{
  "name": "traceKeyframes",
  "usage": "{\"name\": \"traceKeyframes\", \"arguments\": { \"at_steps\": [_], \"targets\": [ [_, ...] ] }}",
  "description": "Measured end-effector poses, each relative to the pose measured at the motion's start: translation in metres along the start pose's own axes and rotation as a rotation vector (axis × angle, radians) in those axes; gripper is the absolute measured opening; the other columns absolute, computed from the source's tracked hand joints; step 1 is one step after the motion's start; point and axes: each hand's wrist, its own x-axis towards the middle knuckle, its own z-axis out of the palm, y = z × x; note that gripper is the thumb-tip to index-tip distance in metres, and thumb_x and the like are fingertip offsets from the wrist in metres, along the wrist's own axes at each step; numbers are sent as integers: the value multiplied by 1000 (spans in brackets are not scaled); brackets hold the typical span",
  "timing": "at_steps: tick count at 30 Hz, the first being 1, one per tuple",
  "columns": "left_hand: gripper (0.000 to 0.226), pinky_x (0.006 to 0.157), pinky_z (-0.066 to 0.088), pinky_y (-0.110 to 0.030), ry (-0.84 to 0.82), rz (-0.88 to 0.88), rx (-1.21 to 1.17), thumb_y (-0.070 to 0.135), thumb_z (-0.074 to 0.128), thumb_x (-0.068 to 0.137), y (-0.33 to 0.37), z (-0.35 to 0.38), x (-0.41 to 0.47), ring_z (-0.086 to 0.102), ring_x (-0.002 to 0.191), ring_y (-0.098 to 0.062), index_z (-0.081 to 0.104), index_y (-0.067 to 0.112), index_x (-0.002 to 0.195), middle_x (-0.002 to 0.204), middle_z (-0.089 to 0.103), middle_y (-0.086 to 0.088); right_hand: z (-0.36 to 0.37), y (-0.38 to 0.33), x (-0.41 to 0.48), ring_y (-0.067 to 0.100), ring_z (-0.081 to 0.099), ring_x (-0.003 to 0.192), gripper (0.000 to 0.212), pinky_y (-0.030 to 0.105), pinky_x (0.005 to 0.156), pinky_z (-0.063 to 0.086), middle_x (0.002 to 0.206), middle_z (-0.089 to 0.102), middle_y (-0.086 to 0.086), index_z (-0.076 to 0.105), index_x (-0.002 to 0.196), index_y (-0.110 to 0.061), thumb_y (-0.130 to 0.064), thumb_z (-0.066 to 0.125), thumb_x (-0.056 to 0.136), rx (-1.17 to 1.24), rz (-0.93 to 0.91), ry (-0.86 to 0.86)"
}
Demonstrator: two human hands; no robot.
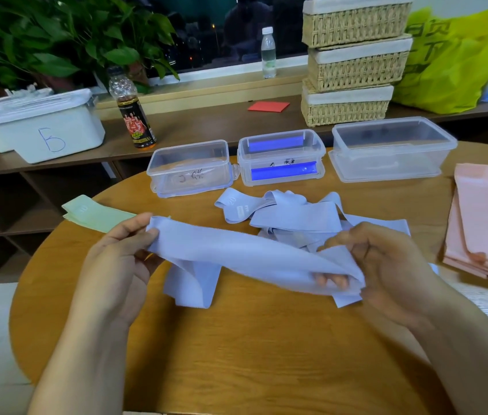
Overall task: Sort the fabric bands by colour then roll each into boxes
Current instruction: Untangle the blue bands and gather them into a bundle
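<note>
Grips: band [236, 253] pinched at one end by left grip [117, 259], other end wrapped in right grip [386, 265]; held stretched between them above counter [251, 339].
Done: colours judged sorted; green stack [96, 215] beyond left grip, pink stack [476, 223] right of right grip, blue pile [281, 217] just beyond both.
Left: rolling not begun; no roll seen in boxes [177, 175] farther beyond.
Room: shelf [221, 121] behind carries baskets [356, 64], bottles [135, 118], plant [42, 40].

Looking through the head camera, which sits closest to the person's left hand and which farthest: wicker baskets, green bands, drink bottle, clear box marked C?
From the left hand, gripping a lilac band:
1. Green bands, just beyond it, leftward.
2. Clear box marked C, ahead on the table.
3. Drink bottle, on the shelf behind.
4. Wicker baskets, far back right.
</note>
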Motion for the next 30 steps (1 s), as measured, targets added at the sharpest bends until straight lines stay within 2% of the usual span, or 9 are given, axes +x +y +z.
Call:
{"name": "traceKeyframes", "arguments": {
  "at_steps": [3,5,8,11,15,19,21,27,30],
  "targets": [
    [24,75,61,-26,-15,-8,-14,-3,59,100,0,1,-1,73,85,-15,71,11,114,95,77,-3,11,-6,-3,19,51,63,32,26,66,44,63,52,5,69,66,-18,-41,63,87,-161,-32,-1],
    [24,74,61,-25,-8,-5,-21,-3,59,100,0,1,-1,74,84,-14,72,12,114,96,78,-3,11,-9,-3,13,52,72,20,20,71,45,77,50,6,74,99,-28,-40,76,83,-344,-55,-53],
    [23,71,61,-24,32,6,-31,-4,59,99,2,-2,3,74,83,-13,72,12,110,93,79,-2,-2,-5,-4,19,54,76,63,27,71,50,84,51,7,61,132,-41,-26,92,79,-635,-101,-122],
    [24,78,60,-28,46,14,-25,-3,59,100,3,-7,6,74,89,-16,71,12,113,98,79,-3,-4,0,0,17,61,86,47,31,80,52,90,61,-5,67,119,-40,-11,85,88,-709,-182,49],
    [23,72,62,-26,61,39,-18,-4,58,100,2,-8,6,74,86,-16,71,11,113,96,79,-3,-1,3,4,18,67,113,22,40,102,51,112,72,0,75,112,-30,-14,75,97,-518,-202,142],
    [23,70,63,-26,48,53,-23,-5,58,100,-1,-6,6,73,84,-16,69,9,115,97,77,-4,8,6,10,-3,69,105,24,22,85,55,113,74,-18,73,106,-36,-20,82,90,-532,-270,532],
    [23,70,62,-26,48,54,-23,-5,58,100,-2,-3,5,73,84,-16,70,11,112,97,76,-5,5,6,11,5,73,95,14,26,77,56,102,77,-13,75,97,-30,-26,85,88,-522,-267,636],
    [25,82,59,-34,86,51,-25,-4,60,100,-5,0,4,74,90,-18,69,9,118,103,76,-7,-9,-1,6,34,70,114,23,44,110,55,113,75,23,78,105,-2,-18,77,88,-97,-152,159],
    [29,84,61,-33,109,64,-47,-4,60,100,-1,-4,6,74,90,-18,68,6,126,103,76,-7,-18,-2,1,37,59,101,34,48,105,53,99,61,24,64,100,7,-24,76,92,-51,-87,-128]
  ]
}}
